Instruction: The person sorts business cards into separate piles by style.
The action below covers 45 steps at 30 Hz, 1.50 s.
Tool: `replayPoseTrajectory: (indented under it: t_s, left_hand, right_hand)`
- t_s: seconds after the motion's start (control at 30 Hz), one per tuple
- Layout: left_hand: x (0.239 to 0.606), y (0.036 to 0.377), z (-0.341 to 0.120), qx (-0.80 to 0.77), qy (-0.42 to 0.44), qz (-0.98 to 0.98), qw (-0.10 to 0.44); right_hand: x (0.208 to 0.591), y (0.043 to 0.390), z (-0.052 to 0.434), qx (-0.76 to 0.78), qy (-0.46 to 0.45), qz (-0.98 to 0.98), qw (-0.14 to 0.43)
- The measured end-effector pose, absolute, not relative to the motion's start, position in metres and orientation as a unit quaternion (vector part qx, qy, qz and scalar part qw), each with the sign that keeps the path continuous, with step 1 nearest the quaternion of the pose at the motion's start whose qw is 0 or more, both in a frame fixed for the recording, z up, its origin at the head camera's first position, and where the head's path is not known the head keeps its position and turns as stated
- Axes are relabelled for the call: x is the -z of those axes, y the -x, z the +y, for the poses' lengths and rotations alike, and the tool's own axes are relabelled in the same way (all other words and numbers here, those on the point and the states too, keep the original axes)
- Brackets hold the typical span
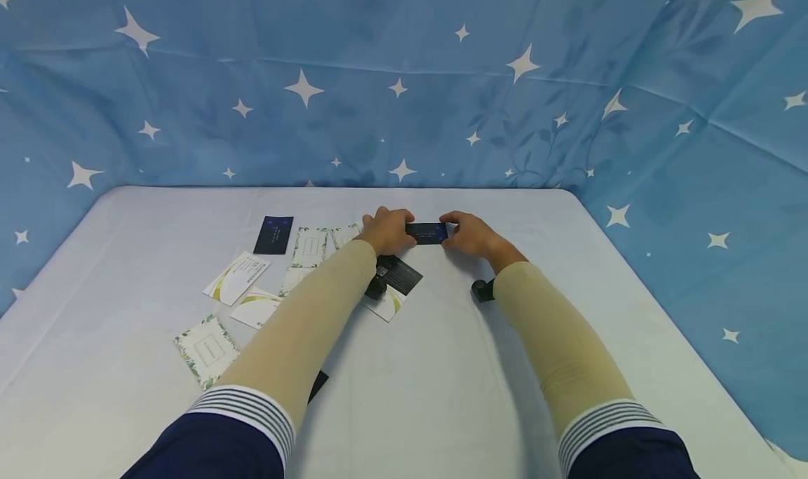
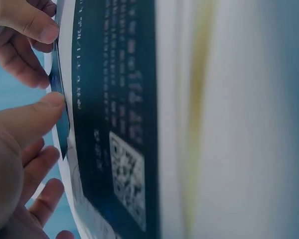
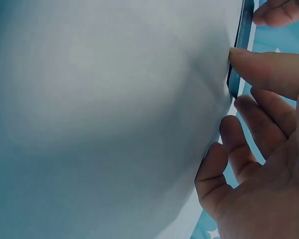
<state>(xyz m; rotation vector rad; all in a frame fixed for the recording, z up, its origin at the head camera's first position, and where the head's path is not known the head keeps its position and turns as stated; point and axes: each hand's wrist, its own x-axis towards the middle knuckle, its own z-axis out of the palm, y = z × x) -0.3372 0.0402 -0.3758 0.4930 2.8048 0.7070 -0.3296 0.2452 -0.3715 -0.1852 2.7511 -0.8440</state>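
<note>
Both hands meet at the far middle of the white table [image 1: 568, 268], holding one dark blue card [image 1: 428, 233] between them by its short ends. My left hand [image 1: 402, 228] pinches the left end, and my right hand [image 1: 452, 229] pinches the right end. In the left wrist view the card [image 2: 61, 117] shows edge-on, with my left thumb [image 2: 42, 110] against it and the right hand's fingers [image 2: 27, 27] above. The right wrist view also shows the card's edge [image 3: 241, 45] under my right thumb [image 3: 269, 69], just off the table cloth [image 3: 114, 109].
Several cards lie on the left half: a dark one [image 1: 274, 235], floral-bordered ones [image 1: 310, 247] [image 1: 207, 349], white ones with a gold swoosh [image 1: 236, 277], and a black QR-code card [image 1: 404, 275] [image 2: 114, 129] under my left wrist. Blue starred cloth [image 1: 404, 79] walls the back and sides.
</note>
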Motion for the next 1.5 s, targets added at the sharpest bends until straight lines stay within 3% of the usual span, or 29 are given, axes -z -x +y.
replayPoseTrajectory:
  t_s: [0.17,0.3,0.57,0.83,1.1,1.5]
  left_hand:
    - [0.372,0.337,0.030,-0.254,-0.187,0.943,0.108]
    - [0.362,0.331,0.015,-0.263,-0.196,0.934,0.142]
    - [0.356,0.316,-0.007,-0.218,-0.242,0.926,0.190]
    - [0.362,0.301,-0.019,-0.187,-0.275,0.924,0.192]
    - [0.367,0.303,-0.026,-0.180,-0.261,0.930,0.185]
    - [0.364,0.299,-0.032,-0.170,-0.274,0.921,0.218]
  right_hand:
    - [0.373,0.323,0.243,0.286,0.060,0.947,0.132]
    - [0.370,0.313,0.240,0.285,0.067,0.946,0.140]
    - [0.360,0.274,0.221,0.273,0.139,0.944,0.123]
    - [0.364,0.241,0.199,0.264,0.203,0.934,0.125]
    - [0.371,0.236,0.182,0.207,0.188,0.958,0.065]
    - [0.371,0.231,0.176,0.142,0.184,0.969,0.088]
